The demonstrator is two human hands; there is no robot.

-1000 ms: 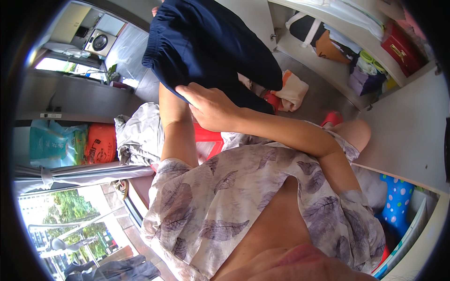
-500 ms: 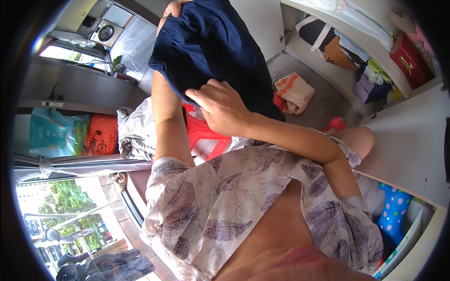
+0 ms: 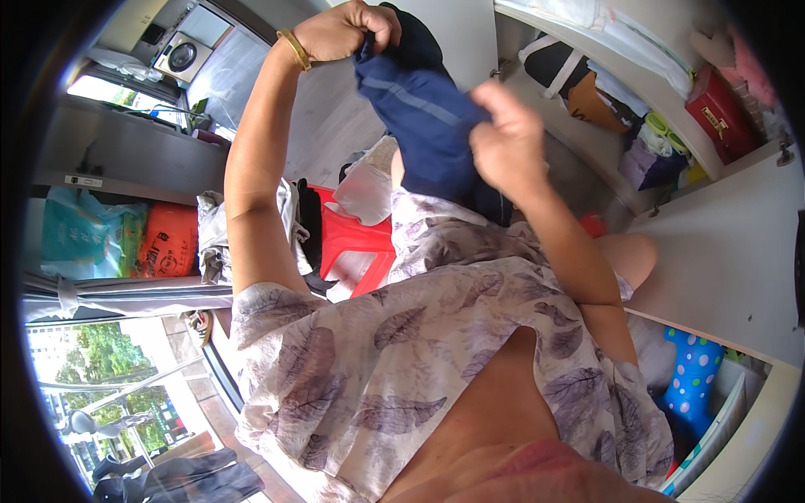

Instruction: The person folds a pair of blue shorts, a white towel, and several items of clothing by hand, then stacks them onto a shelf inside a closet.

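Note:
A pair of navy pants (image 3: 428,109) hangs in the air in front of me, bunched at the top, a pale stripe crossing the cloth. Its upper left corner is pinched by my left hand (image 3: 348,32), held high with a gold bracelet at the wrist. On the other side, my right hand (image 3: 510,142) is closed on the edge of the cloth, smeared by motion. The lower part drops toward my lap, and its end is partly hidden behind my right arm. Below the left hand stands a red plastic stool (image 3: 356,239), with crumpled clothes (image 3: 222,230) beside it.
At the right are open cabinet shelves with a red box (image 3: 725,113), a brown paper bag (image 3: 594,105) and folded items. An open cabinet door (image 3: 713,226) and a dotted blue item (image 3: 694,377) lie closer. Orange and teal bags (image 3: 168,239) sit at the left; a washing machine (image 3: 182,56) stands far off.
The navy pants have been turned and gathered narrower, now showing a stripe. My left hand has come up into view; my right hand has moved right and up, pulling on the cloth.

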